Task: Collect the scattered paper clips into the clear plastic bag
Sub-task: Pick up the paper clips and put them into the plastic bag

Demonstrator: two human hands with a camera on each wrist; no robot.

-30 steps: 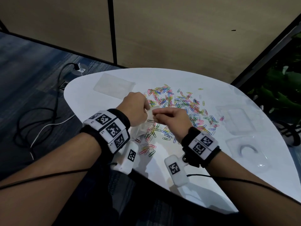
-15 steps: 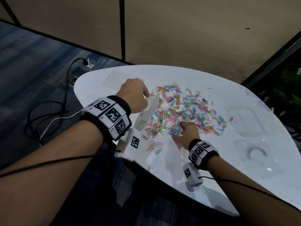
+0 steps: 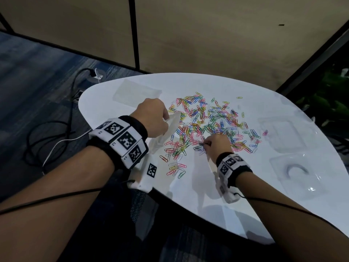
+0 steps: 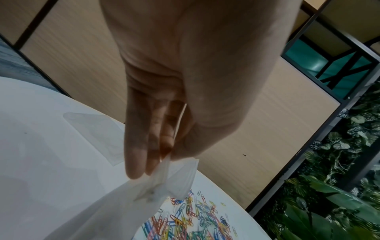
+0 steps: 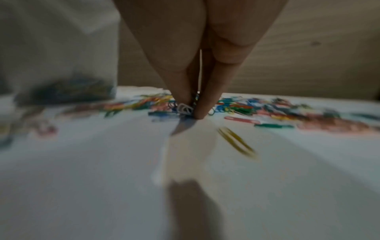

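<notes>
Paper clips [image 5: 185,110] pinched between right fingers [image 5: 202,104].

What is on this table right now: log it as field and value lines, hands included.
left hand: pinches the top edge of the clear plastic bag, held up
right hand: fingertips pinch a few paper clips off the table
paper clips: mostly loose in a colourful spread
bag contents: some clips at the bottom
far left: flat clear bag

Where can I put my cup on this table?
Bare table lies between the two wrists, near the front edge. Another patch runs along the far rim behind the clips. The middle is crowded with clips; clear trays fill the right.
</notes>
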